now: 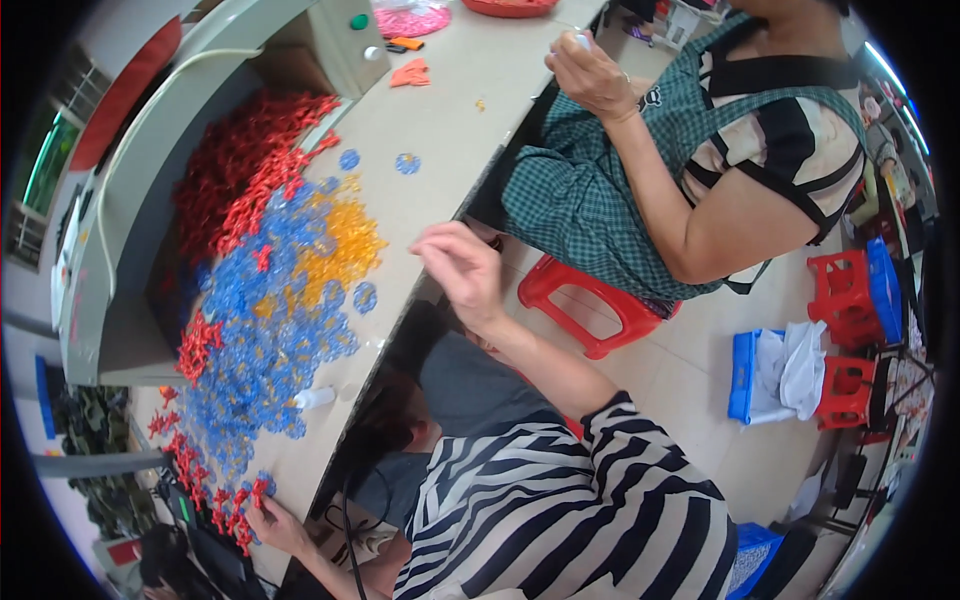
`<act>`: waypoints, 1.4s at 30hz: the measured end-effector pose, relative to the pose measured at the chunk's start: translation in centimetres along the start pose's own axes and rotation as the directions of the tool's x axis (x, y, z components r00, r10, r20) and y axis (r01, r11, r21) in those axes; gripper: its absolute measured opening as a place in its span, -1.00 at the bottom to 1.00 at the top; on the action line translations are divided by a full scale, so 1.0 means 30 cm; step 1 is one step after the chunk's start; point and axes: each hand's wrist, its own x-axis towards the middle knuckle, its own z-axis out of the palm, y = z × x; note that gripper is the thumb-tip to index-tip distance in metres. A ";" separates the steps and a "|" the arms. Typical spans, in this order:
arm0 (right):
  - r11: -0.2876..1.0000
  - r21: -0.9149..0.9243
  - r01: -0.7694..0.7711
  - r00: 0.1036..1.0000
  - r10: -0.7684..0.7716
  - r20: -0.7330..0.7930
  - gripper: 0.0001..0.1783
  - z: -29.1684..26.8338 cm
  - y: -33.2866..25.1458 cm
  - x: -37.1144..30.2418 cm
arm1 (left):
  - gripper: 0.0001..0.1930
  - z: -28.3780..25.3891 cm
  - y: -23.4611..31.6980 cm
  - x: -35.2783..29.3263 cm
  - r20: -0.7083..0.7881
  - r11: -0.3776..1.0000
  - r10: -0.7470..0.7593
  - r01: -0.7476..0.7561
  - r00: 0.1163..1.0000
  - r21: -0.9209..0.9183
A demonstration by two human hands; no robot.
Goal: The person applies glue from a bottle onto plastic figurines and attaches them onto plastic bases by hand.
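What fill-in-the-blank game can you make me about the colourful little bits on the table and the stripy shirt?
1. Near the picture's bottom, red pieces lie beside the person's ____ hand, well away from the right hand.
2. Yellow pieces lie among see-through ____ ones.
3. The small bottle beside the heap is coloured ____.
4. The person's shirt has black and white ____.

Missing words: left; blue; white; stripes.

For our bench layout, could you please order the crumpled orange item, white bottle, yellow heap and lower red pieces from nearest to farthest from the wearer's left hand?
From the left hand, head view:
1. Lower red pieces: beside it
2. White bottle: up and right
3. Yellow heap: higher, centre-left
4. Crumpled orange item: near the top
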 end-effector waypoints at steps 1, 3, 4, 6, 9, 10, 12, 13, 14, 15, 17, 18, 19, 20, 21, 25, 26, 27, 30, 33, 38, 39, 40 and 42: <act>0.998 0.043 -0.042 0.997 0.045 -0.062 -0.89 -0.054 -0.027 -0.017 | -0.86 -0.004 0.007 0.000 -0.002 0.999 -0.051 0.051 0.999 0.002; 0.973 0.120 -0.197 0.969 0.212 -0.125 -0.88 -0.160 -0.038 -0.073 | -0.85 -0.004 0.006 0.004 0.038 0.997 -0.065 0.063 0.997 0.041; 0.954 0.116 -0.275 0.948 0.290 -0.132 -0.87 -0.216 -0.020 -0.113 | -0.86 -0.002 0.022 0.007 0.011 0.999 -0.050 0.050 0.999 0.015; 0.909 0.064 -0.411 0.897 0.416 -0.148 -0.83 -0.319 0.038 -0.200 | -0.86 0.003 0.034 0.011 -0.019 0.999 -0.035 0.035 0.999 -0.004; 0.819 0.033 -0.573 0.804 0.569 -0.173 -0.80 -0.442 0.126 -0.323 | -0.85 0.003 0.030 0.011 -0.010 0.995 -0.072 0.071 0.997 -0.067; 0.743 0.048 -0.668 0.724 0.664 -0.187 -0.81 -0.461 0.144 -0.348 | -0.85 -0.006 0.034 0.014 0.036 0.996 -0.085 0.085 0.996 0.011; 0.733 0.070 -0.677 0.707 0.673 -0.217 -0.81 -0.465 0.178 -0.377 | -0.83 -0.011 0.026 0.010 0.080 0.991 -0.103 0.096 0.991 0.091; 0.724 0.092 -0.683 0.689 0.681 -0.246 -0.81 -0.461 0.186 -0.383 | -0.83 -0.008 0.011 0.007 0.063 0.993 -0.092 0.087 0.994 0.076; 0.724 0.091 -0.684 0.689 0.682 -0.244 -0.81 -0.457 0.191 -0.386 | -0.83 -0.006 0.001 0.003 0.046 0.995 -0.081 0.078 0.996 0.061; 0.685 0.084 -0.724 0.659 0.722 -0.212 -0.81 -0.446 0.193 -0.384 | -0.83 -0.003 -0.005 0.001 0.046 0.995 -0.081 0.079 0.996 0.060; 0.644 0.074 -0.761 0.626 0.760 -0.177 -0.80 -0.415 0.188 -0.379 | -0.83 0.001 -0.014 -0.002 0.027 0.998 -0.057 0.057 0.998 -0.022; 0.620 0.126 -0.774 0.602 0.783 -0.156 -0.79 -0.391 0.175 -0.370 | -0.83 0.002 -0.014 -0.002 0.025 0.998 -0.058 0.059 0.998 -0.022; 0.593 0.177 -0.786 0.578 0.805 -0.132 -0.78 -0.377 0.170 -0.366 | -0.83 0.001 -0.013 -0.001 0.034 0.998 -0.062 0.062 0.998 -0.005; 0.594 0.175 -0.785 0.579 0.805 -0.129 -0.78 -0.379 0.192 -0.377 | -0.83 0.001 -0.013 -0.001 0.042 0.998 -0.065 0.065 0.997 0.013; 0.584 0.108 -0.805 0.573 0.811 -0.119 -0.79 -0.386 0.233 -0.400 | -0.83 0.004 -0.014 -0.004 0.039 0.998 -0.069 0.068 0.997 0.014; 0.513 0.082 -0.854 0.506 0.858 -0.094 -0.78 -0.391 0.310 -0.459 | -0.83 0.008 -0.009 -0.007 0.005 0.996 -0.082 0.083 0.997 -0.030; 0.512 0.081 -0.855 0.504 0.858 -0.096 -0.78 -0.393 0.316 -0.471 | -0.83 0.005 -0.008 -0.007 0.015 0.997 -0.083 0.083 0.996 -0.004; 0.493 0.072 -0.867 0.485 0.869 -0.099 -0.78 -0.392 0.319 -0.478 | -0.83 0.004 -0.008 -0.007 0.015 0.997 -0.083 0.083 0.996 -0.005; 0.446 0.057 -0.893 0.438 0.891 -0.121 -0.77 -0.409 0.336 -0.516 | -0.83 -0.004 -0.010 -0.011 0.015 0.995 -0.091 0.092 0.996 -0.034; 0.429 0.061 -0.901 0.417 0.897 -0.148 -0.77 -0.426 0.339 -0.544 | -0.83 -0.010 -0.011 -0.009 0.061 0.988 -0.148 0.145 0.987 0.055; 0.407 -0.013 -0.914 0.401 0.894 -0.199 -0.79 -0.476 0.348 -0.573 | -0.83 0.006 -0.004 -0.002 -0.019 0.999 -0.028 0.028 0.999 0.027; 0.380 0.012 -0.925 0.367 0.900 -0.237 -0.78 -0.487 0.372 -0.575 | -0.83 0.003 0.004 0.002 -0.023 0.999 -0.024 0.025 0.999 0.025; 0.351 0.041 -0.935 0.327 0.903 -0.278 -0.75 -0.509 0.403 -0.587 | -0.83 0.002 0.016 0.008 -0.004 0.999 -0.038 0.038 0.999 0.036; 0.336 -0.039 -0.941 0.329 0.882 -0.337 -0.74 -0.598 0.576 -0.664 | -0.82 0.012 0.026 0.019 0.006 0.997 -0.053 0.052 0.999 0.049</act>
